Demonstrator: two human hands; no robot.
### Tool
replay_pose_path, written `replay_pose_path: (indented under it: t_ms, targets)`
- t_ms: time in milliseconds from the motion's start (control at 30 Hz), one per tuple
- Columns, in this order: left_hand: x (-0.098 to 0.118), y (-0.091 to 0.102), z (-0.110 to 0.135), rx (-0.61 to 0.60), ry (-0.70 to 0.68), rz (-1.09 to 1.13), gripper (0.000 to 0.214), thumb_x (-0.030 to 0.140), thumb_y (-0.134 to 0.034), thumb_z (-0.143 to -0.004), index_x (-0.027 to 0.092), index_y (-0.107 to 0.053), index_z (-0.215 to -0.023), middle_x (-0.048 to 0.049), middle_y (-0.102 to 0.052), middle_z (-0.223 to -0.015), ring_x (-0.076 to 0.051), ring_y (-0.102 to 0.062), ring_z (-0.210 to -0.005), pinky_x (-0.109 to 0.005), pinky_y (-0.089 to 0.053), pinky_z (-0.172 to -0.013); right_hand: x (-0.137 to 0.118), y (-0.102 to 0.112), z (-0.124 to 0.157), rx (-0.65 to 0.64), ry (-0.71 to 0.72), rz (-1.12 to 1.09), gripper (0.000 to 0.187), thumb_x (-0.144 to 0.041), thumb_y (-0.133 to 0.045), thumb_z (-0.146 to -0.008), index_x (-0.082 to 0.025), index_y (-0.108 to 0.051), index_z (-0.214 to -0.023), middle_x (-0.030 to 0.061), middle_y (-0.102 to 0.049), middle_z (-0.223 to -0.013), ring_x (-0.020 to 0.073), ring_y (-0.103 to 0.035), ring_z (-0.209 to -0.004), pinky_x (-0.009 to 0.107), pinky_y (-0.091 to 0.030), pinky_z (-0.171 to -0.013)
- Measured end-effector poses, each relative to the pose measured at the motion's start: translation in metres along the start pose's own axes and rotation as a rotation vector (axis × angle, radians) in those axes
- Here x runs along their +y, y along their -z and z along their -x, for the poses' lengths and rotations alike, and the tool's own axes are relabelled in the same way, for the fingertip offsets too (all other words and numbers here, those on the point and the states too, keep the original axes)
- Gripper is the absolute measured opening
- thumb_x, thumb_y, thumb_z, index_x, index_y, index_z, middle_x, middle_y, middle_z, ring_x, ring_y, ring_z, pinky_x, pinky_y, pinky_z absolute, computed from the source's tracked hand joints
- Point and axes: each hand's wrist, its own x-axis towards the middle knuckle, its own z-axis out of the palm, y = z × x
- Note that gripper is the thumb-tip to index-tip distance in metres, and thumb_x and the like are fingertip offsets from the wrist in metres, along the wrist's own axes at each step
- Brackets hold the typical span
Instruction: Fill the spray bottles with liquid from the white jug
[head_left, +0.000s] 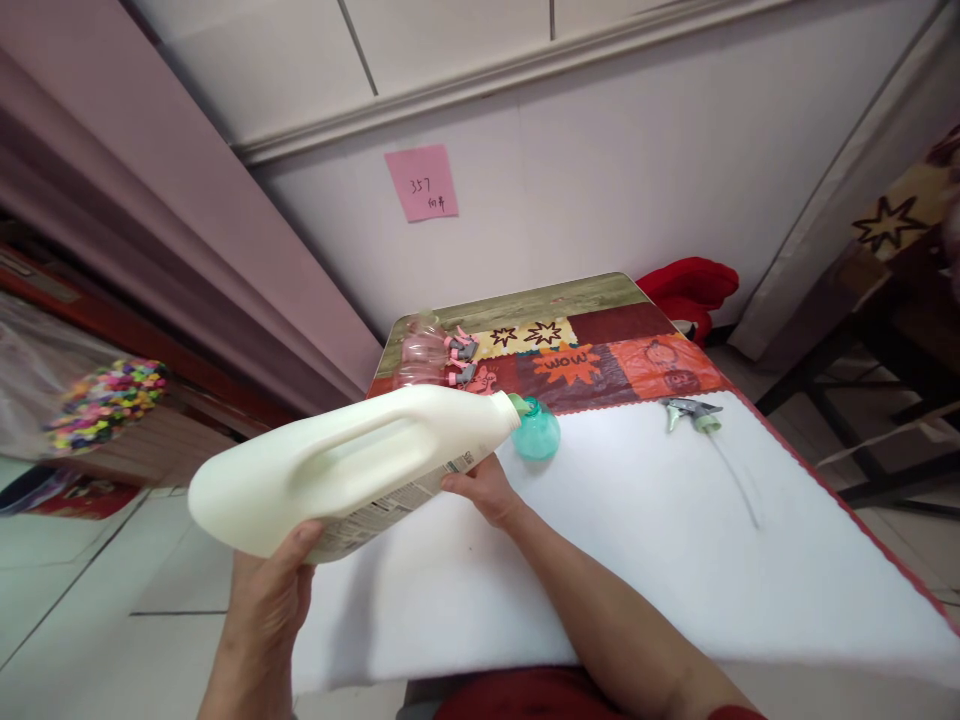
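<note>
A large cream-white jug [247, 480] with a moulded handle lies tilted in the air, its green-lipped spout down at the mouth of a small teal spray bottle [537, 436]. My left hand [274, 575] grips the jug near its base, thumb on the label side. Under the jug's neck end, my right hand [484, 490] supports it, with part of its fingers hidden behind the jug. The teal bottle stands on the white cloth without a spray head. To the right lies a grey trigger spray head [694, 412] with a green collar and a thin dip tube.
At the table's back left lie clear pink spray bottles [424, 350] with pink-and-grey triggers. A patterned cloth [570, 365] runs across the back of the white-covered table [637, 560]. A pink note [422, 183] is on the wall. A dark stool [847, 400] stands at right.
</note>
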Motion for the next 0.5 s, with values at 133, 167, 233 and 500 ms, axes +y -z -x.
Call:
replay_pose_path:
  t_ms: [133,167,233,500]
  targets:
    - [-0.0013,0.0004,-0.0013,-0.003,-0.017,0.009,0.075,0.031,-0.097,-0.063,0.019,-0.072,-0.133,-0.0085,-0.080,-0.122,-0.029,-0.073,-0.118,-0.034,-0.057,-0.107,0.0006,0.0005,0.0006,0.000,-0.008,0.000,0.074,-0.047,-0.101,-0.048,-0.023,-0.073,-0.112,0.0073,-0.080,-0.114,0.0336,-0.073,-0.113,0.050,-0.059,-0.101]
    - [-0.0009,0.0002,-0.0012,-0.002,-0.014,0.010,0.074,0.030,-0.097,-0.064,0.019,-0.072,-0.133,-0.0084,-0.080,-0.122,-0.029,-0.073,-0.119,-0.034,-0.057,-0.107,0.0006,0.0005,0.0007,0.000,-0.005,0.000,0.074,-0.047,-0.102,-0.048,-0.023,-0.073,-0.112,0.0073,-0.080,-0.114,0.0337,-0.073,-0.113,0.050,-0.059,-0.101]
    - [0.0004,-0.0006,-0.0006,0.008,-0.007,0.009,0.075,0.031,-0.097,-0.063,0.019,-0.072,-0.132,-0.0083,-0.080,-0.122,-0.029,-0.072,-0.119,-0.034,-0.057,-0.107,0.0005,0.0004,0.0009,-0.001,0.001,0.003,0.074,-0.047,-0.101,-0.048,-0.023,-0.073,-0.113,0.0072,-0.080,-0.115,0.0340,-0.073,-0.114,0.051,-0.059,-0.102]
    - [0.0047,-0.0052,0.0012,0.048,0.025,-0.013,0.081,0.038,-0.099,-0.054,0.020,-0.073,-0.129,-0.0094,-0.080,-0.123,-0.035,-0.069,-0.125,-0.040,-0.056,-0.110,0.0006,0.0003,0.0005,0.003,0.016,0.026,0.075,-0.051,-0.101,-0.048,-0.023,-0.073,-0.112,0.0079,-0.080,-0.115,0.0356,-0.072,-0.115,0.052,-0.059,-0.101]
